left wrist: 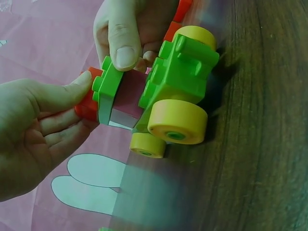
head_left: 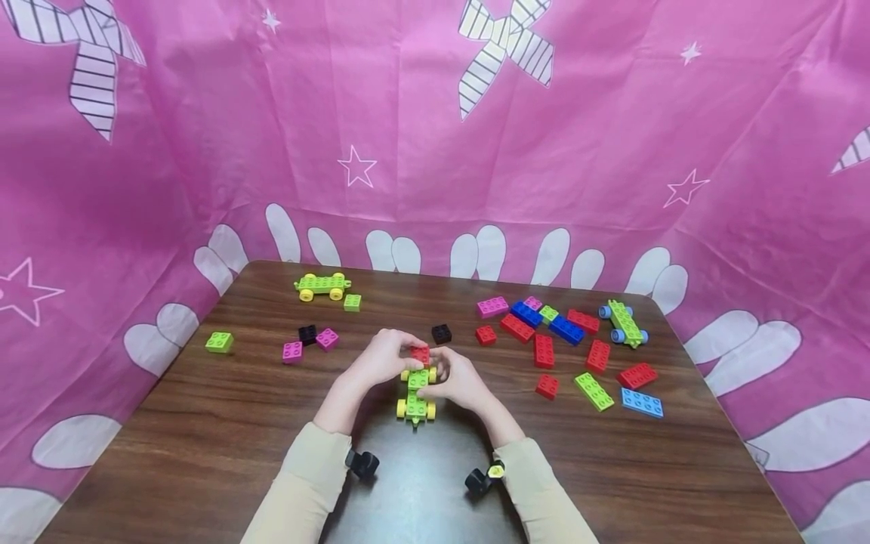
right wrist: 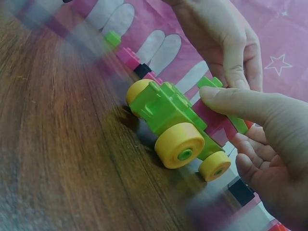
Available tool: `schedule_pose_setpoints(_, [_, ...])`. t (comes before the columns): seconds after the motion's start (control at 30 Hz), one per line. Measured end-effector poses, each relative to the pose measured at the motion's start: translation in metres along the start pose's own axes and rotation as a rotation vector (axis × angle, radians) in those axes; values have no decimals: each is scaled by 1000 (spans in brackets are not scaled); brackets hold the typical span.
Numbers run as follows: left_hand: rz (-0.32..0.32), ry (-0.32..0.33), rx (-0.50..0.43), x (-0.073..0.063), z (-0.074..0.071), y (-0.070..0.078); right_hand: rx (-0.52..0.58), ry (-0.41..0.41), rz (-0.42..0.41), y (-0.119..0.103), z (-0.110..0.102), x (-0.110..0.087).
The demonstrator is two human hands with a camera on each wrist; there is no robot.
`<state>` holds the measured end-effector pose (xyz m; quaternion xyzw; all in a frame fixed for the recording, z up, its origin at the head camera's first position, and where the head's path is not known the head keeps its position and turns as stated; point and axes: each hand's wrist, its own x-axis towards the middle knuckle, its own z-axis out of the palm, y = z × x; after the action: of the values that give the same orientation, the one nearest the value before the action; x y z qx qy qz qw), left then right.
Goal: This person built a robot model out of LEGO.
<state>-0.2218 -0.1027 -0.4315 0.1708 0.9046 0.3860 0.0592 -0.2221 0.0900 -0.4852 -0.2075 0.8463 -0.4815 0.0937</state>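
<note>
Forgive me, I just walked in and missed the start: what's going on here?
A person is building with toy bricks. Their left hand pinches a red brick at the top of a stack, and their right hand holds the stack below it: a green brick over a pink brick, on a green base with yellow wheels. I can't tell whether the red brick is fully pressed on. Another yellow-wheeled base and a blue-wheeled one stand apart.
</note>
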Motion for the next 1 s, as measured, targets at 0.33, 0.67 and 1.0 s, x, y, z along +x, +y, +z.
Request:
schedule_pose_setpoints(0.33, [-35, 7, 18, 4, -1, 4, -14, 2, -1, -1, 0, -1])
schedule_pose_setpoints(0.67, [-38, 17, 17, 4, -2, 7, -33, 7, -19, -5, -1, -1])
schedule_pose_setpoints(1.0, [-46, 45, 4, 3, 4, 4, -42, 2, -19, -1, 0, 1])
